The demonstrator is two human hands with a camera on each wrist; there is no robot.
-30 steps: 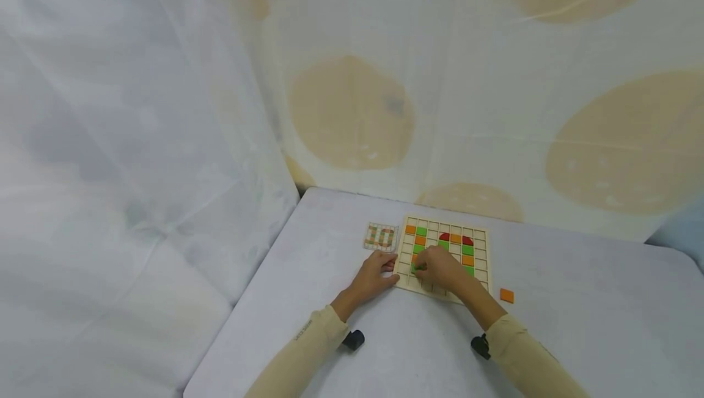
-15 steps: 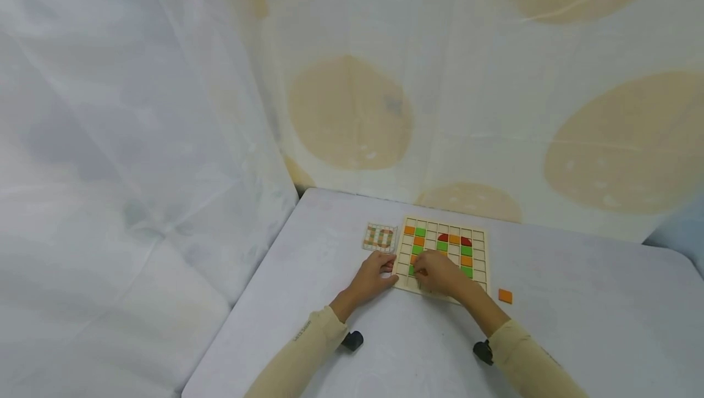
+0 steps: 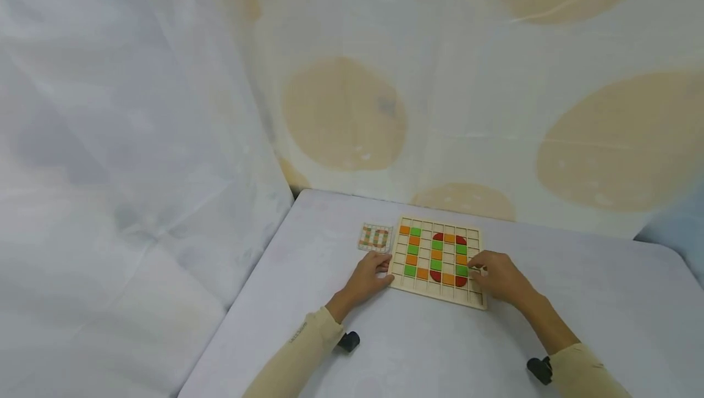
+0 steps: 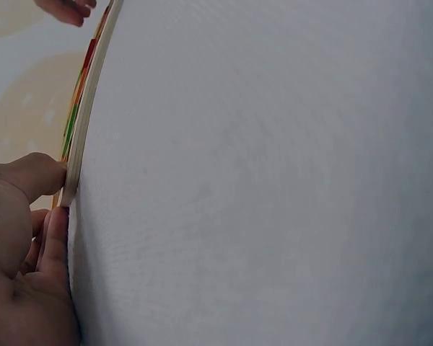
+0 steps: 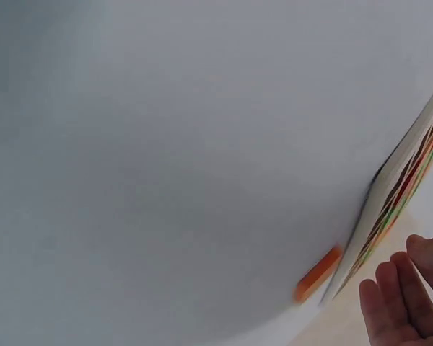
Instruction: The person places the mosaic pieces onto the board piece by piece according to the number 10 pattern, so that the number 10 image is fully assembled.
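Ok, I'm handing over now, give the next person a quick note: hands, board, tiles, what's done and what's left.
Left hand rests at the left edge of the wooden grid board, thumb against it. Right hand lies open at the right edge, holding nothing. Orange, green and red tiles on the board form a "10", like the small pattern card beside it. A loose orange square tile lies on the white table by the right edge. Left, probably: check against card.

Bare table [image 3: 429, 349] near the board [image 3: 434, 291]; card [image 3: 376, 237] flanks its left.
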